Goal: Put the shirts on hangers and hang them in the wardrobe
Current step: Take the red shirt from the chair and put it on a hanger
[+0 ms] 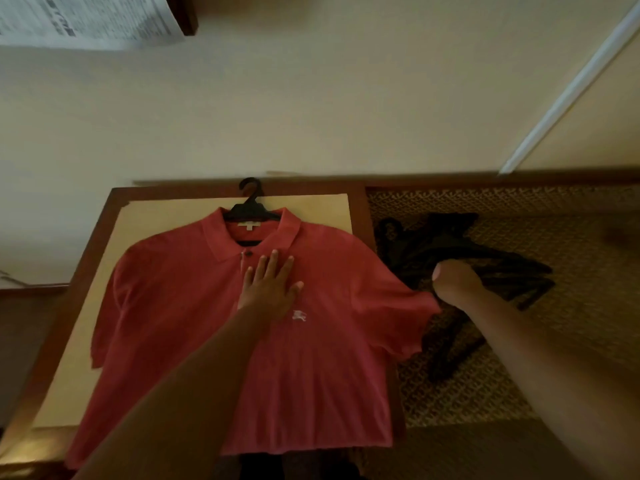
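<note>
From the head view, a red polo shirt (242,341) is spread flat on the table (104,216), with a black hanger (251,209) already pushed in at the collar and its hook lying past the neckline. The left hand (268,285) is pressed flat on the chest, fingers straight. The right hand (453,280) is curled at the edge of the shirt's sleeve, beside a pile of dark hangers (467,258) on the woven surface (519,375); whether it grips the sleeve or a hanger cannot be told.

The hanger could be dragged out of one shoulder if the sleeve is tugged hard, since only the left palm steadies the cloth. The shirt could also slide off if it is lifted by the fabric and not by the hook.

A small white horse-and-rider emblem (298,315) is stitched on the chest, and a pale neck label (247,226) is seen, unreadable. Printed paper (79,19) at the top left is too blurred to be read.
</note>
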Available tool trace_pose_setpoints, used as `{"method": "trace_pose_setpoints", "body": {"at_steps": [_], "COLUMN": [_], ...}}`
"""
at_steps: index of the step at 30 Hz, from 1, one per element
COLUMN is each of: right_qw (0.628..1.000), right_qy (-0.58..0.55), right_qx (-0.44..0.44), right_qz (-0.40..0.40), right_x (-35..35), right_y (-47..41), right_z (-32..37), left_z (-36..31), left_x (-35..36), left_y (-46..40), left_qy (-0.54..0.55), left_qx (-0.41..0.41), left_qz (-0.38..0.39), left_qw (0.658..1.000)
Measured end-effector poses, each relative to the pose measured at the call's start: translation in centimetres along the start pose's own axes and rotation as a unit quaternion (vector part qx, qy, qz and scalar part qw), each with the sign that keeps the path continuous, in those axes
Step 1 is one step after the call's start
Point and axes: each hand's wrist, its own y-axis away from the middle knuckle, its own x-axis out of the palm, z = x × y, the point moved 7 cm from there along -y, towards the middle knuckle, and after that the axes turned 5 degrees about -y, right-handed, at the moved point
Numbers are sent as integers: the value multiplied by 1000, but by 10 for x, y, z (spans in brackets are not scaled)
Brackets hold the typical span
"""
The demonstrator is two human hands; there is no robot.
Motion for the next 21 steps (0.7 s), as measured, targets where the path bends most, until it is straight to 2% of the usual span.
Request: {"method": "trace_pose_setpoints", "body": {"at_steps": [3,5,7,9,11,15,17,21], "right_qw": [993,980,963,960,955,946,949,960], "right_qy": [-2,-6,-12,5,49,123,129,96], "right_qx": [-51,-129,-227,-272,-290,-296,-285,-259], "right_qz": [-103,-150,-144,-70,-35,-44,-35,-55], "right_x": [-4,26,78,138,170,172,167,174], "right_y": [22,58,106,143,161,143,137,155], "right_z": [11,36,71,98,109,81,76,112], "left_z": [7,9,4,2,9,58,87,102], "left_x": [-18,-13,14,46,66,70,70,67], "left_y": [23,56,93,125,149,183,196,198], "left_qy": [96,96,72,58,46,20,8,7], "left_qx": [-16,-39,-62,-88,-117,-163,-191,-175], "left_qz": [-65,-117,-112,-80,-53,-73,-60,-61], "left_qw": [993,988,989,991,991,984,980,983]}}
